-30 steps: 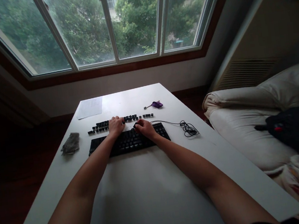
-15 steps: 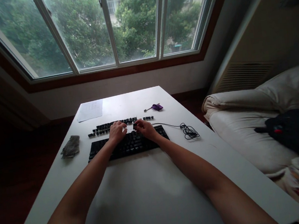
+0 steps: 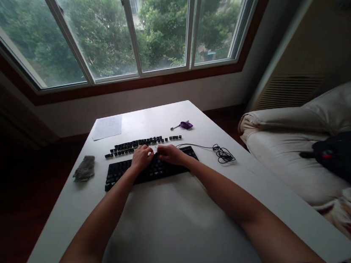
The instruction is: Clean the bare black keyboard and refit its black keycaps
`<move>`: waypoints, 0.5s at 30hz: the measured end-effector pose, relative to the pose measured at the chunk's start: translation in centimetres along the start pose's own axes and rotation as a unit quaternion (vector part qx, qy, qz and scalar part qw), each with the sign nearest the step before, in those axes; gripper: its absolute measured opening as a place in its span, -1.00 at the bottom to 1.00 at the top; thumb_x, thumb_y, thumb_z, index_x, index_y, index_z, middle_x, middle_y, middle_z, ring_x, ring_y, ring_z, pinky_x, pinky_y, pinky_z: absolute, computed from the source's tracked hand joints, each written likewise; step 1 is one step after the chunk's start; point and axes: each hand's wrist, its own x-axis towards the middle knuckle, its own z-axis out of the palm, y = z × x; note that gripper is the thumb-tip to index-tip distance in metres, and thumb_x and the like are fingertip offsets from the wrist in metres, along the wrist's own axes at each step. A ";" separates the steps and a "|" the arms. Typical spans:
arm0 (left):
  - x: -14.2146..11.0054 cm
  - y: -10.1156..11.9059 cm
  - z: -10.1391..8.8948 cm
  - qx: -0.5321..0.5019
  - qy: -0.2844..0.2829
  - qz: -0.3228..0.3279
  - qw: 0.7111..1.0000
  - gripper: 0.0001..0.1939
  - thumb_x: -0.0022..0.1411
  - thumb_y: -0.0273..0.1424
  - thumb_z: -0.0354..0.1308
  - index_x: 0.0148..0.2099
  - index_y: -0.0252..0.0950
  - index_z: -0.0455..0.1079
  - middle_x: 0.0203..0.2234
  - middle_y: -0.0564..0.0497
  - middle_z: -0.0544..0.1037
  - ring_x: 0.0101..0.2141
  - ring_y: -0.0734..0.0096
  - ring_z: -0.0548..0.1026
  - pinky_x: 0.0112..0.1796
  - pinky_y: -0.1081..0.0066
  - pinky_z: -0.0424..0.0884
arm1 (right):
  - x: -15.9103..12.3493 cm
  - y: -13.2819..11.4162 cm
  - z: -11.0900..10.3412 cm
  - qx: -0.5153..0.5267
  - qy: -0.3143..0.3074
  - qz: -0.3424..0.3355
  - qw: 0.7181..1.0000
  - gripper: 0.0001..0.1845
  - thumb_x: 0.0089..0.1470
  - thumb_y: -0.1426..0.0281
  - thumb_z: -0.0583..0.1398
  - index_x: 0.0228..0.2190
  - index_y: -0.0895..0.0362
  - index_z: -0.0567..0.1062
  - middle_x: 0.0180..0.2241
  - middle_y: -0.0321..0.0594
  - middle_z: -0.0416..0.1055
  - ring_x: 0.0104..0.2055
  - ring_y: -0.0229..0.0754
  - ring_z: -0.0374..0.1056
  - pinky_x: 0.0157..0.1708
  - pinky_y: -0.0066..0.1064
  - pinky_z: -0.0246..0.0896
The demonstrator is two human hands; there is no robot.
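A black keyboard (image 3: pixel 161 173) lies on the white table, with both of my hands over its far edge. My left hand (image 3: pixel 142 157) has its fingers bent in toward the thumb; whatever lies between them is too small to make out. Close beside it, the fingers of my right hand (image 3: pixel 171 155) are pressed together on something small and dark, mostly hidden. A thin, pale wire-like piece (image 3: pixel 156 149) shows between the two hands. Just beyond them, loose black keycaps (image 3: pixel 129 145) are set out in rows.
A grey cloth (image 3: pixel 84 168) lies left of the keyboard. Paper (image 3: pixel 107 127) rests at the far left corner. A purple item with a brush-like end (image 3: pixel 186 125) lies at the back right. The coiled cable (image 3: pixel 225 154) is on the right, near a sofa (image 3: pixel 273 149).
My right hand has tilted down toward the keyboard, so the dark piece in its fingers is now mostly hidden. My left hand has come closer to it, its fingers drawn in.
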 end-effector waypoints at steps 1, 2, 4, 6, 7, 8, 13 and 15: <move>-0.1 0.0 0.0 0.000 0.002 0.002 1.000 -0.80 0.29 -0.30 0.07 -0.19 -0.19 0.52 -0.23 -0.08 0.49 -0.18 0.20 0.36 -0.15 0.24 0.27 | -0.1 0.0 -0.3 -0.002 -0.011 -0.001 1.000 -0.91 -0.01 0.40 0.20 -0.37 0.14 0.44 -0.56 -0.42 0.29 -0.52 -0.35 0.10 -0.45 -0.51 0.00; -0.1 -0.1 0.0 0.000 0.004 0.005 1.000 -0.79 0.30 -0.30 0.06 -0.20 -0.19 0.52 -0.23 -0.08 0.49 -0.18 0.20 0.36 -0.15 0.24 0.27 | -0.2 0.1 -0.7 0.000 -0.020 0.002 1.000 -0.90 -0.02 0.41 0.21 -0.37 0.14 0.44 -0.58 -0.43 0.27 -0.52 -0.36 0.08 -0.46 -0.51 0.00; -0.2 -0.1 0.1 -0.002 0.007 0.009 1.000 -0.78 0.31 -0.29 0.05 -0.21 -0.19 0.52 -0.24 -0.08 0.50 -0.19 0.20 0.36 -0.15 0.24 0.26 | -0.3 0.5 -1.2 0.023 -0.038 0.018 0.999 -0.88 -0.03 0.40 0.21 -0.36 0.14 0.45 -0.58 -0.43 0.28 -0.53 -0.36 0.10 -0.46 -0.51 0.03; -0.2 -0.1 0.1 -0.001 0.009 0.011 1.000 -0.78 0.31 -0.29 0.05 -0.21 -0.20 0.52 -0.24 -0.08 0.50 -0.19 0.20 0.36 -0.15 0.24 0.26 | -0.4 1.0 -1.5 0.069 -0.055 0.030 0.996 -0.85 -0.02 0.38 0.23 -0.33 0.14 0.46 -0.54 -0.40 0.34 -0.49 -0.34 0.19 -0.42 -0.50 0.11; -0.3 -0.1 0.0 -0.001 0.010 0.012 1.000 -0.78 0.31 -0.30 0.05 -0.21 -0.20 0.52 -0.24 -0.08 0.50 -0.19 0.20 0.36 -0.14 0.23 0.26 | -0.4 1.3 -1.6 0.102 -0.063 0.036 0.992 -0.84 -0.01 0.36 0.24 -0.32 0.14 0.46 -0.50 -0.37 0.39 -0.46 -0.31 0.25 -0.39 -0.49 0.16; -0.3 -0.1 0.0 -0.002 0.011 0.014 1.000 -0.78 0.31 -0.30 0.05 -0.21 -0.20 0.52 -0.24 -0.08 0.51 -0.19 0.21 0.37 -0.13 0.23 0.27 | -0.4 1.5 -1.6 0.139 -0.071 0.041 0.987 -0.82 0.00 0.34 0.24 -0.32 0.15 0.46 -0.47 -0.34 0.43 -0.42 -0.29 0.31 -0.35 -0.46 0.22; -0.5 0.1 -0.5 -0.031 0.027 0.022 0.999 -0.80 0.31 -0.34 0.05 -0.25 -0.21 0.50 -0.25 -0.07 0.52 -0.19 0.24 0.38 -0.10 0.23 0.29 | -0.4 2.7 -1.5 0.319 -0.063 0.101 0.940 -0.70 -0.02 0.25 0.28 -0.27 0.15 0.41 -0.35 -0.23 0.53 -0.27 -0.15 0.48 -0.20 -0.30 0.37; -0.6 0.3 -0.7 -0.056 0.042 0.029 0.997 -0.80 0.32 -0.35 0.04 -0.24 -0.21 0.50 -0.25 -0.05 0.53 -0.18 0.25 0.40 -0.08 0.23 0.30 | -0.4 2.9 -1.6 0.336 -0.040 0.113 0.934 -0.68 -0.02 0.23 0.28 -0.27 0.15 0.40 -0.36 -0.23 0.53 -0.29 -0.14 0.49 -0.22 -0.29 0.39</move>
